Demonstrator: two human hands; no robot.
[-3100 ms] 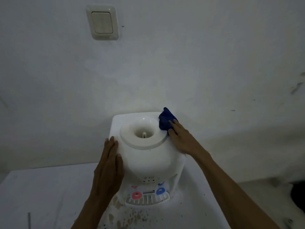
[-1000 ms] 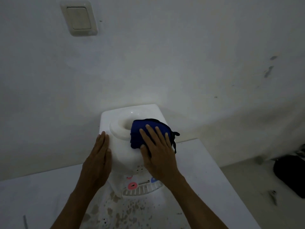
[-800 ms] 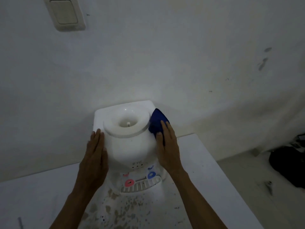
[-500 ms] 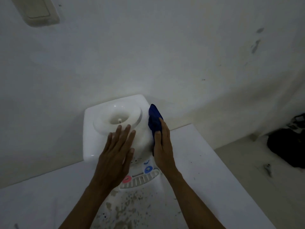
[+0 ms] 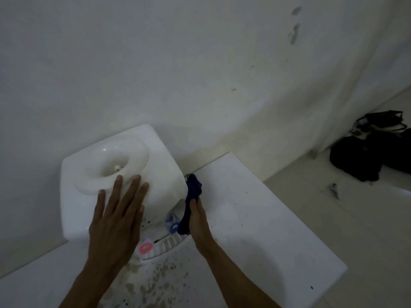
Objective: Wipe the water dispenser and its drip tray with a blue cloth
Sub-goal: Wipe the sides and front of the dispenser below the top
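Head view: white plastic water dispenser (image 5: pixel 124 174) stands at far-left of white tabletop (image 5: pixel 255 218), back against the wall, no bottle on its round funnel top. Left hand (image 5: pixel 115 221) lies flat on the near top edge w/ fingers straight and spread, holding nothing, just bracing the body. Right hand (image 5: pixel 199 218) is seen edge-on at the dispenser's right wall, low down, fingers about straight, pressing the crumpled dark blue cloth (image 5: pixel 193 192) against that wall. Cloth sticks out past the fingertips toward the far side and runs back along the palm; thumb hidden. White slotted drip tray (image 5: pixel 169 243) juts from the near base, under a pink round tap (image 5: pixel 145 248) and a blue round tap (image 5: pixel 174 226). It looks not yet wiped. Brownish specks stain the tabletop just near of it.

Handling, as I judge it: dispenser w/o bottle is prob. light, hollow and stiff, w/ smooth slippery plastic, so a sideways rub could slide or tip it. Brace on top or on the opposite wall, as the left hand does. Cloth is soft and limp and bunches easily. Best pinned under a flat palm for walls, then bunched at the fingertips for tray slots. Tray may be clip-in and could pop loose, so press lightly there. Taps look fragile; go round them.

Black bag (image 5: pixel 367 152) sits on the floor, far right.
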